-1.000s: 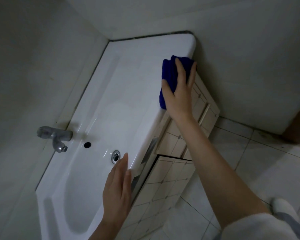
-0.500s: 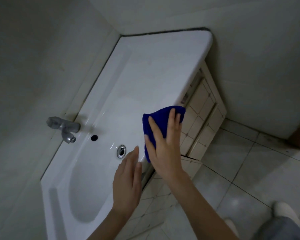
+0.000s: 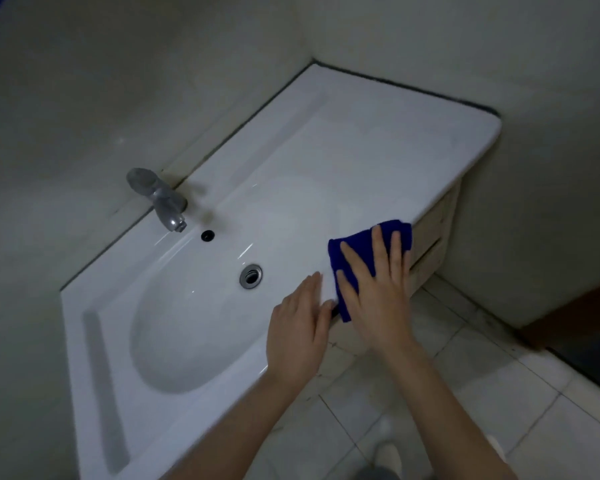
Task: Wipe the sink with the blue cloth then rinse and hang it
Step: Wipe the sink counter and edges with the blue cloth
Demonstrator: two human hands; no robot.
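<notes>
A white sink (image 3: 361, 143) with an oval basin fills the middle of the view, set into a corner. My right hand (image 3: 378, 289) presses a folded blue cloth (image 3: 355, 251) flat against the sink's front rim, fingers spread over it. The cloth drapes over the edge. My left hand (image 3: 298, 334) lies flat on the front rim just left of the cloth, fingers together, holding nothing. A round metal drain (image 3: 250, 276) sits in the basin near my left fingertips.
A grey metal tap (image 3: 160, 199) stands at the sink's back edge, with an overflow hole (image 3: 207, 235) below it. Walls close in behind and to the right. A tiled cabinet front (image 3: 433, 233) sits under the sink. Pale floor tiles (image 3: 499, 393) spread to the right.
My right hand has slid the blue cloth along the front rim from the far end towards the basin, close to my left hand. The left hand has stayed on the rim.
</notes>
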